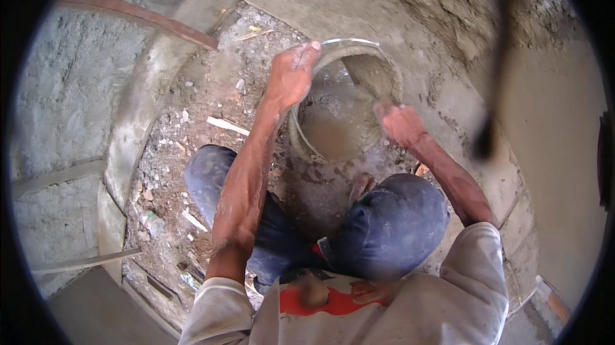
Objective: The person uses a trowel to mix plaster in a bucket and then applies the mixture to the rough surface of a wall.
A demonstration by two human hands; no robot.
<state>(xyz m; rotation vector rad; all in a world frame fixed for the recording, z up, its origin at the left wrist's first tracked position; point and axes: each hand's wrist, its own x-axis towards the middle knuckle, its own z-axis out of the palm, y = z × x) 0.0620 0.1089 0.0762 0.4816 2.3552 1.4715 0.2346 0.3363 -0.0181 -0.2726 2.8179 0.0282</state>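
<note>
A round, mortar-smeared bucket (296, 128) stands on the ground in front of my knees. Wet grey mortar (333, 111) lies inside it, partly blurred. My left hand (291, 77) is closed on the bucket's upper left edge, where the pale curved handle (351, 41) meets my fingers. At the right rim my right hand (402, 126) makes a fist, slightly smeared by motion. What it grips, if anything, is hidden. A darker, angular patch shows inside the bucket near the far wall; I cannot tell whether it is a tool or shadow.
Rubble and wood scraps (227, 125) litter the ground at left. A reddish-brown bar (141, 17) juts in from the upper left, and a thinner strip (90, 262) lower down. Rough plastered walls curve around. A dark blurred object (493, 101) hangs close at the upper right.
</note>
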